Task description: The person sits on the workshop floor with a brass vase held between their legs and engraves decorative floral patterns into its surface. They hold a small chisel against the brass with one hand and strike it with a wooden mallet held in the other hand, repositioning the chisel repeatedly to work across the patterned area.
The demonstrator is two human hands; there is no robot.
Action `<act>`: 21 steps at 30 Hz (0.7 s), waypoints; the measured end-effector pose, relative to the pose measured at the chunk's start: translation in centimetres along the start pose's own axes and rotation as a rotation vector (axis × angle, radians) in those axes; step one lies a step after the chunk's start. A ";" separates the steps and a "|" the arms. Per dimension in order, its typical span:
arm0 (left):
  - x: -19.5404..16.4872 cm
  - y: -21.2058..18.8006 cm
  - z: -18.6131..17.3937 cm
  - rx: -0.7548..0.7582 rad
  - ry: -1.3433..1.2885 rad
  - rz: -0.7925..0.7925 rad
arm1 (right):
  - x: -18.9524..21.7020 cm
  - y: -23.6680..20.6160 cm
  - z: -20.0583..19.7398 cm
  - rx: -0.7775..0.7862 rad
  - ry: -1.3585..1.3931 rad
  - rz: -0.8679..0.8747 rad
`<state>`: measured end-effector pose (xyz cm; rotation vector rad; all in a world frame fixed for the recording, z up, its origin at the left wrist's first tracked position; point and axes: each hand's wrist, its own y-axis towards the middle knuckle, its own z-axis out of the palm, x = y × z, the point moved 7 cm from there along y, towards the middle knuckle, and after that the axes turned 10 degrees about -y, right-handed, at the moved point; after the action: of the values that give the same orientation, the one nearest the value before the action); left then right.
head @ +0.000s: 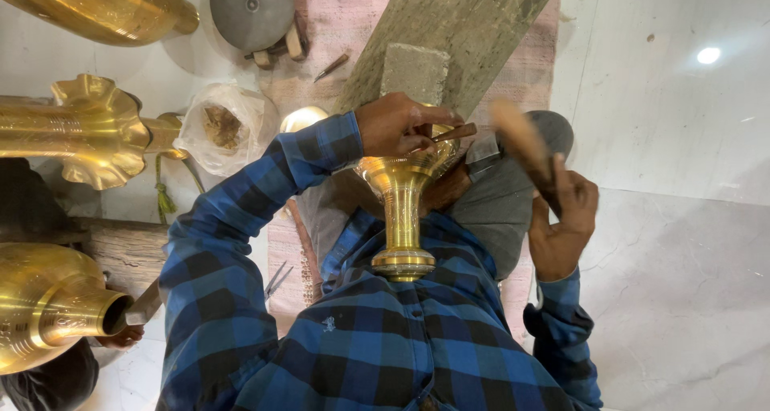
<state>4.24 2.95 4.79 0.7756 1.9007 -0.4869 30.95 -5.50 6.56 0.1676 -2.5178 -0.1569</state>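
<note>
A polished brass stand (399,206) with a flared top and a ringed foot lies between my knees, foot toward my blue checked shirt. My left hand (395,124) rests on its flared rim and pinches a slim metal punch (454,133) against the brass. My right hand (564,218) is off to the right, apart from the stand, gripping a wooden mallet (521,142) that is raised and blurred. The stand's upper rim is partly hidden by my left hand.
A grey stone slab (473,18) with a block (413,72) lies ahead. Large brass vessels (88,126) line the left, with a plastic bag (220,126) and a grey disc (250,10). Another person's hand (122,336) works a brass pot (48,303). White marble floor (682,242) lies right.
</note>
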 end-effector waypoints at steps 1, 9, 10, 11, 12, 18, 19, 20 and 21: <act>0.1 -0.1 -0.1 -0.002 -0.009 -0.003 | 0.0 0.0 -0.1 -0.013 0.193 0.019; -0.2 -0.1 0.0 -0.026 -0.016 0.062 | -0.7 0.1 -0.3 0.032 0.360 0.088; -0.3 0.0 0.0 -0.023 -0.021 0.076 | -0.7 0.2 -0.4 0.020 0.409 0.073; -0.4 0.0 0.0 -0.020 -0.024 0.089 | -0.7 0.4 -0.5 0.007 0.459 0.057; -0.6 0.0 0.0 -0.015 -0.027 0.105 | -0.6 0.5 -0.6 -0.009 0.508 0.041; -0.3 -0.5 -0.2 -0.041 -0.030 -0.001 | -0.2 1.2 -0.8 -0.028 0.544 0.047; -0.2 -0.6 -0.1 -0.038 -0.036 -0.011 | 0.3 1.2 -0.8 -0.002 0.294 -0.019; -0.2 -0.7 0.0 -0.034 -0.043 -0.019 | 0.9 1.2 -0.7 0.022 0.042 -0.084; -0.1 -0.7 0.0 -0.030 -0.046 -0.025 | 1.4 1.2 -0.4 0.042 -0.209 -0.150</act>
<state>3.78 2.37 4.90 0.7166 1.8728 -0.4868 30.00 -4.56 7.86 0.3751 -2.7179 -0.1900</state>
